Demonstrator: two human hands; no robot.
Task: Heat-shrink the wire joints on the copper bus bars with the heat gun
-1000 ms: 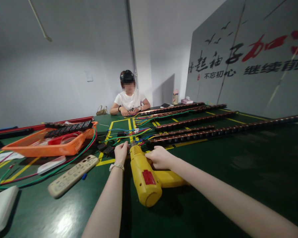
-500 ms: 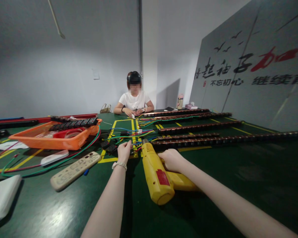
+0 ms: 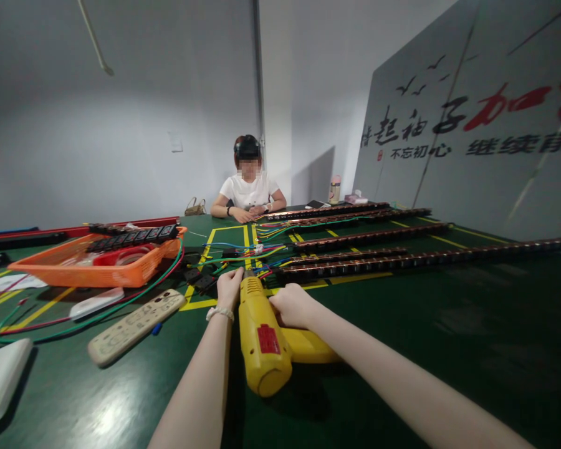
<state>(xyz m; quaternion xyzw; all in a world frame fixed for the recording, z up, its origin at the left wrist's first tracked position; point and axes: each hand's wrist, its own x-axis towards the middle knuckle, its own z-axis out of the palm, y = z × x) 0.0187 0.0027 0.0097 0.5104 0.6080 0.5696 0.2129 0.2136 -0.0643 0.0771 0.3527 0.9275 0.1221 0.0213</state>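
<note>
My right hand (image 3: 290, 305) grips a yellow heat gun (image 3: 260, 343) with a red label, its nozzle pointing away from me towards a bunch of coloured wires (image 3: 257, 252). My left hand (image 3: 229, 287), with a bead bracelet at the wrist, pinches a wire end right in front of the nozzle. The wires run to long black strips with copper contacts (image 3: 364, 259) that stretch off to the right across the green table (image 3: 449, 324).
An orange basket (image 3: 88, 265) with black switch parts stands at the left, looped by red and green cables. A beige remote control (image 3: 135, 325) and a white object (image 3: 0, 377) lie near me at left. A person in white sits at the far end.
The heat gun and my right hand have swung left, bringing the nozzle close behind my left hand. My left hand stays pinched on the wire.
</note>
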